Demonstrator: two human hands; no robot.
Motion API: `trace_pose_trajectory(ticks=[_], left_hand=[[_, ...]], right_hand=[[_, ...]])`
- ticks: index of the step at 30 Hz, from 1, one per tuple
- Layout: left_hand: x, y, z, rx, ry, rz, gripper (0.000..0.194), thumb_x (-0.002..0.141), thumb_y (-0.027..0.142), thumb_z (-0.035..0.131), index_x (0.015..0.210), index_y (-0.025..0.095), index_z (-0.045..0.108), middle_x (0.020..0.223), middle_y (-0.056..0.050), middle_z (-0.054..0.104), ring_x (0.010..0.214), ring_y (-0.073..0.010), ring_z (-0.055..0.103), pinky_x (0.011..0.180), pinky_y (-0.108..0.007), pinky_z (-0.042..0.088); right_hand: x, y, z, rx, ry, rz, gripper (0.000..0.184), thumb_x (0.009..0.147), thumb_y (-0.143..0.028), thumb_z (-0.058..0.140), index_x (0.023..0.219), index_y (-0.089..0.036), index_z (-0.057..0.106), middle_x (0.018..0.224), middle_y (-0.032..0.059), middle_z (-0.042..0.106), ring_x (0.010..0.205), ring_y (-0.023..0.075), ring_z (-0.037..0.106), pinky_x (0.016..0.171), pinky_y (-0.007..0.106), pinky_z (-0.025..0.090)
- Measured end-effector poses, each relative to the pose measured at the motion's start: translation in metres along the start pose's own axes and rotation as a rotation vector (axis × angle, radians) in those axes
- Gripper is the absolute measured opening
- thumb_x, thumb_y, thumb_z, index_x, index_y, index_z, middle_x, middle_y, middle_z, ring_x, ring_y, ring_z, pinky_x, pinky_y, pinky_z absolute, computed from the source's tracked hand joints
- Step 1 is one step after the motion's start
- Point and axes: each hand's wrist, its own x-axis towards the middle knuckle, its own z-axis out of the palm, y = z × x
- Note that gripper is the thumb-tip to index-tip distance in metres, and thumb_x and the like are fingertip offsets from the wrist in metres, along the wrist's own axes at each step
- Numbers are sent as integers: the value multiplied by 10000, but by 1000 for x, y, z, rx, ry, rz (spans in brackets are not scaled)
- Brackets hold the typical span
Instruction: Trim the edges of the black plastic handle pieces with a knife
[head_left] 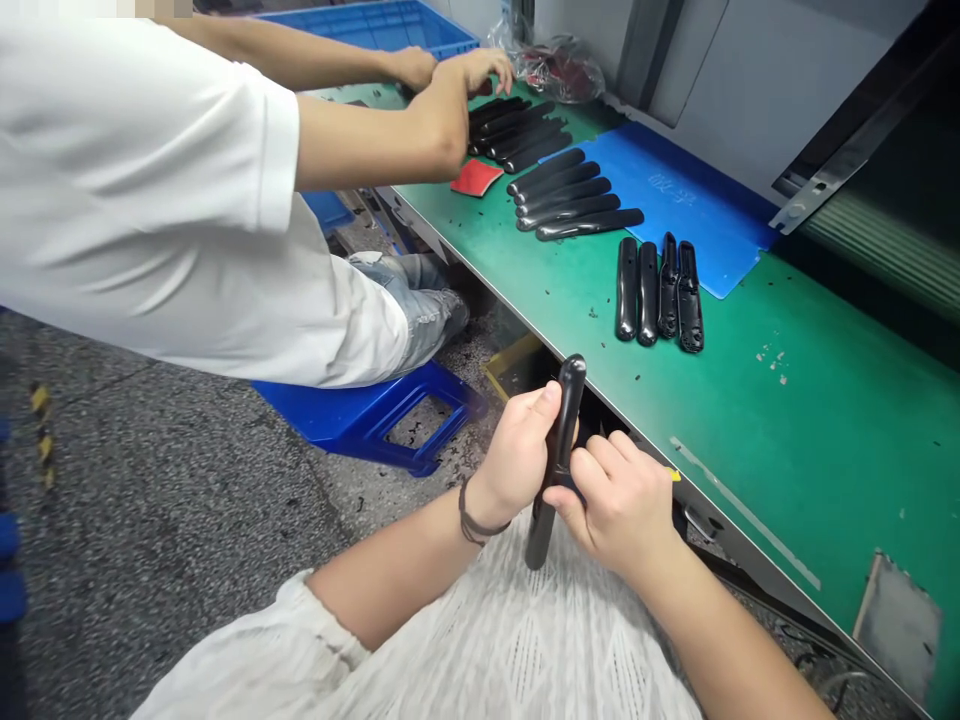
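Observation:
My left hand (519, 450) is closed around a long black plastic handle shell (572, 385), which is tilted above my lap with its rounded, glossy end up. My right hand (619, 495) is a fist against the shell's side at mid-length. A yellow tip (673, 475) sticks out behind that fist, and a dark piece shows between thumb and shell. It looks like a slim tool, mostly hidden by the fingers. On the green bench (825, 430) beyond my hands stand several similar black shells (647, 290), two of them with their hollow side up.
To the left, a co-worker in a white sleeve (277, 150) reaches over more black shells (577, 200). A red square (477, 177) and a blue sheet (675, 190) lie on the bench. A blue stool (360, 415) stands below, and a grey plate (898, 620) lies at right.

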Motion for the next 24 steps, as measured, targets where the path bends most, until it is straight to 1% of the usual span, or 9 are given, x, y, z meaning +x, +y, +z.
trace_pose_trajectory(ticks=[6, 9, 11, 14, 18, 21, 24], left_hand=[[6, 8, 5, -103, 21, -48, 600, 932, 698, 576, 640, 186, 465, 556, 38, 399, 471, -73, 339, 432, -223, 268], [11, 14, 5, -170, 51, -79, 602, 920, 693, 595, 627, 188, 446, 531, 52, 372, 437, -59, 309, 403, -204, 246], [15, 18, 4, -209, 74, -93, 599, 926, 682, 595, 625, 190, 434, 514, 62, 352, 415, -52, 290, 389, -192, 238], [20, 23, 1, -244, 106, -110, 594, 953, 662, 569, 623, 191, 419, 495, 70, 333, 389, -46, 273, 374, -180, 227], [26, 26, -2, -302, 138, -144, 587, 1015, 610, 486, 614, 198, 373, 477, 79, 294, 365, -42, 225, 354, -175, 184], [30, 28, -5, -352, 181, -149, 567, 1058, 565, 410, 631, 193, 381, 482, 80, 292, 358, -42, 216, 349, -172, 179], [34, 28, -9, -409, 249, -170, 557, 1060, 574, 398, 653, 194, 387, 484, 81, 300, 352, -44, 221, 343, -172, 187]], right_hand=[[-3, -5, 1, 35, -50, -20, 531, 1079, -553, 344, 722, -204, 524, 699, 27, 481, 695, 182, 339, 616, 341, 211], [-7, -7, 2, 50, -117, -39, 520, 1051, -590, 406, 715, -206, 509, 695, 21, 479, 694, 177, 344, 619, 341, 211], [-9, -10, 2, 77, -153, -42, 542, 1012, -656, 447, 710, -208, 495, 690, 13, 469, 690, 171, 349, 619, 339, 218], [-11, -14, 1, 100, -187, -49, 573, 964, -726, 485, 718, -209, 490, 692, 8, 466, 691, 169, 355, 616, 336, 216], [-12, -16, 1, 69, -222, -81, 532, 997, -664, 493, 726, -207, 492, 697, 11, 475, 693, 171, 357, 612, 334, 201], [-12, -16, 2, 30, -201, -101, 523, 1033, -619, 465, 709, -209, 481, 681, 13, 463, 687, 173, 346, 613, 333, 200], [-14, -16, 4, -19, -163, -114, 544, 1050, -619, 418, 692, -212, 471, 664, 13, 447, 680, 179, 328, 613, 339, 192]])
